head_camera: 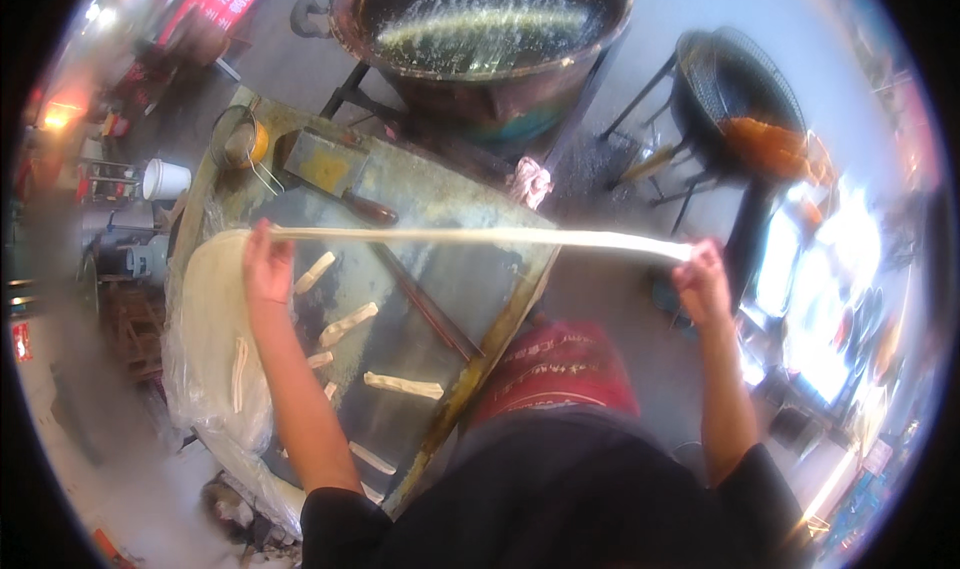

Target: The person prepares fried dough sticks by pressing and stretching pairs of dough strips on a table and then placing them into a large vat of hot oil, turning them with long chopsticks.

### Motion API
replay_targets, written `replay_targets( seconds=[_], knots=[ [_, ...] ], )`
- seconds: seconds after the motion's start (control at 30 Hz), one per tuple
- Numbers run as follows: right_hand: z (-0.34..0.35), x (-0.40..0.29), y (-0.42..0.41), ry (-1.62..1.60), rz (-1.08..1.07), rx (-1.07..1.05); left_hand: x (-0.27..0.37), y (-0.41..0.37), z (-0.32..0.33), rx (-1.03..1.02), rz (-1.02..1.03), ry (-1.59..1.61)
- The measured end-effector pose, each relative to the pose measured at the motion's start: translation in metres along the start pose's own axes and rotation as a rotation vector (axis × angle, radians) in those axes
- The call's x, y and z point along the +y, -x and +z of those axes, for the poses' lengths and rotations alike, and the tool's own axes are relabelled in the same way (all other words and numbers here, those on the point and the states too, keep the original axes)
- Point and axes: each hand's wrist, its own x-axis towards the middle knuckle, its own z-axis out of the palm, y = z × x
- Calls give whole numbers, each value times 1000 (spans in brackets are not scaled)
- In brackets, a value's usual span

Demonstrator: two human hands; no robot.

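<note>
A long, thin strip of pale dough [465,236] is stretched taut between my two hands, above the table. My left hand [268,265] pinches its left end, over the edge of a large sheet of dough [214,291] wrapped in clear plastic. My right hand [703,280] grips the other end, out past the table's right edge above the floor. Several short dough pieces lie on the metal tabletop [442,299], among them one dough piece [403,385] near the front edge and another dough piece [348,324] closer to my left forearm.
A big pot of bubbling oil [480,73] stands beyond the table. At right, a wire-mesh basket [739,81] holds browned fried dough [765,149]. On the table are a broad-bladed cleaver [326,162], thin dark sticks [427,302], a strainer [234,137] and a crumpled cloth [530,182].
</note>
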Motion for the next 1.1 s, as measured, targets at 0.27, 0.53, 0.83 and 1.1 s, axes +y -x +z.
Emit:
replay_targets(
  seconds=[0.27,0.53,0.83,1.1],
  knots=[
    [112,-55,-76,935,-174,-1,31,-10,22,124,89,-407],
    [142,-156,-222,845,-299,-48,131,-137,142,-25,164,-110],
    [114,-214,-433,1415,-531,535,83,-287,280,203,129,49],
    [169,-194,-506,1481,-807,324,21,-293,385,206,447,-590]
  ],
)
